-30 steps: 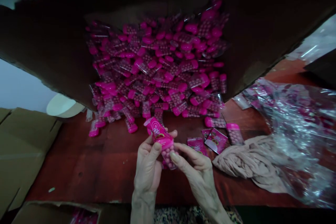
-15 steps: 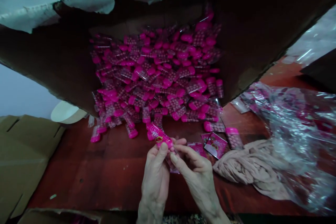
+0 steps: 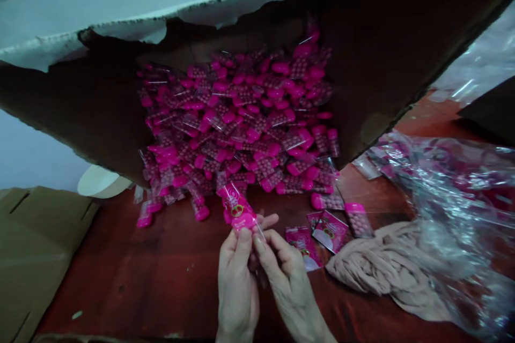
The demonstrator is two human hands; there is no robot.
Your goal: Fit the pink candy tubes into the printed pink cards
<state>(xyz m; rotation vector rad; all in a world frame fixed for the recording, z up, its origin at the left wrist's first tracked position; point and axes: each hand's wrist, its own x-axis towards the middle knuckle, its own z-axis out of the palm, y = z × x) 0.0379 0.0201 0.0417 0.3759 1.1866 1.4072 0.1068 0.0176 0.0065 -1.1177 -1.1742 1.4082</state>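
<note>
Both hands closed on one pink candy packet — left hand pinching its lower end, right hand with fingertips on the clear wrap. The packet is held over the red table near its front edge, just before the packet heap. Likely mid wrap-fitting — the next move calls for a steady pinch.
</note>
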